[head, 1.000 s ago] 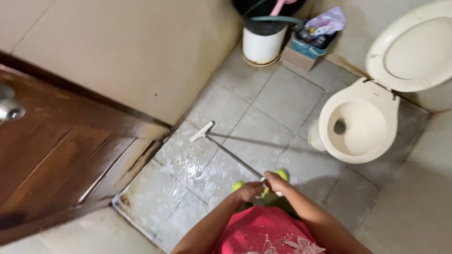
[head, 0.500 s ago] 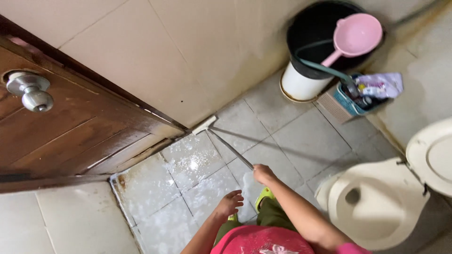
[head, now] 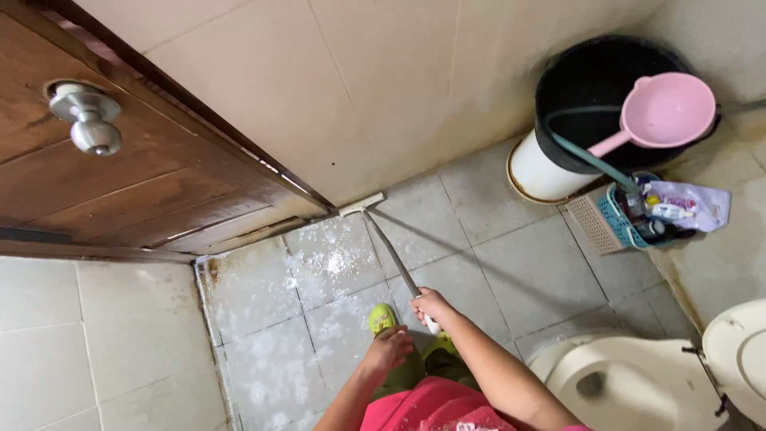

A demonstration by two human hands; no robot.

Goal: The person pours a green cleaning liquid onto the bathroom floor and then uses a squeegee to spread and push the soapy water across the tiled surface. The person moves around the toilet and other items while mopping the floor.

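Observation:
My right hand (head: 433, 306) grips the near end of a long metal handle of a floor scrubber (head: 391, 251). Its white head (head: 361, 204) lies on the grey tile floor against the base of the wall, beside the door's bottom corner. My left hand (head: 388, 349) hangs just below and left of the right one, fingers loosely curled, off the handle and holding nothing. White soapy foam (head: 319, 271) covers the tiles between the scrubber head and my green-slippered feet (head: 383, 318).
An open brown wooden door (head: 120, 191) with a metal knob (head: 88, 120) stands at left. A black bucket (head: 606, 104) with a pink dipper (head: 662, 112) and green hose sits at the back right, with a basket of bottles (head: 638, 219) beside it. A cream toilet (head: 638, 383) is lower right.
The scrubber head has slid away from me across the foamy tiles to the wall base. My left hand has come off the handle. The view has swung left, away from the toilet.

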